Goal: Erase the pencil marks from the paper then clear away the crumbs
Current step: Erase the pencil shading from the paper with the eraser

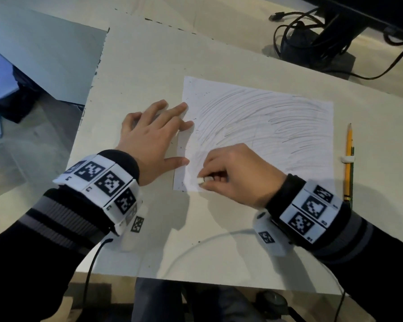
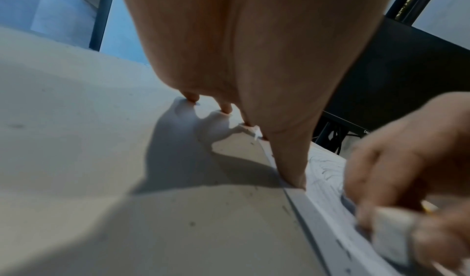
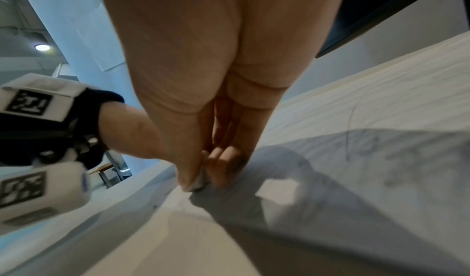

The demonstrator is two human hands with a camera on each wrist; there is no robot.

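Early on: only the paper's [image 1: 261,126] near-left corner is clean, w/ most marks [image 1: 265,117] and crumbs [image 1: 193,118] left. R hand [image 1: 233,173] pinches eraser [image 1: 200,180]; L hand [image 1: 154,138] flat, fingers straight, pinning paper edge.

Pale table [image 1: 219,228], scribbled paper [image 1: 265,117] lying flat on it, yellow pencil [image 1: 348,159] just beside the paper's right edge

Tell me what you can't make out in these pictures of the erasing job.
- Eraser: mostly covered by the right hand in the head view; blurred in both wrist views, so its shape is unclear.
- Crumbs: dark specks on the paper, too small to count.
- Paper under the right hand: hidden, so the marks there can't be judged.
- Pencil: its near end is behind the right wrist band.
- Left hand: its fingertips are mostly hidden by the palm in the left wrist view.
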